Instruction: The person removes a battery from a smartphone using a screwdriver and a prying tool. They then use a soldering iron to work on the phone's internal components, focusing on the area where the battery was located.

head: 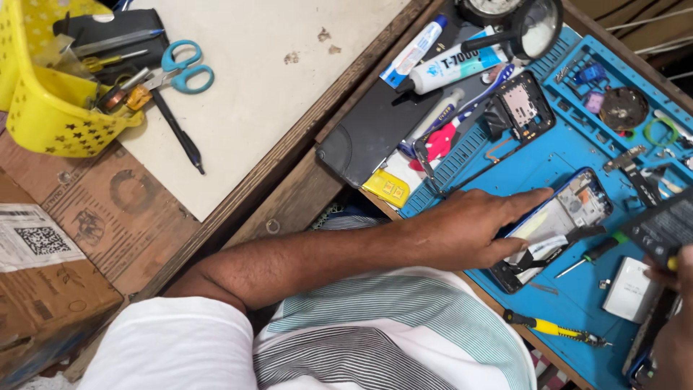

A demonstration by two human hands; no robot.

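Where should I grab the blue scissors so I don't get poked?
Take the blue scissors by the two round handle loops, which lie bare on the white board. Come from the right: the blades point left into the cluttered yellow basket.

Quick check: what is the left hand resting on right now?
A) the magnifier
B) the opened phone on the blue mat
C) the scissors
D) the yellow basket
B: the left hand lies flat on the opened phone on the blue mat.
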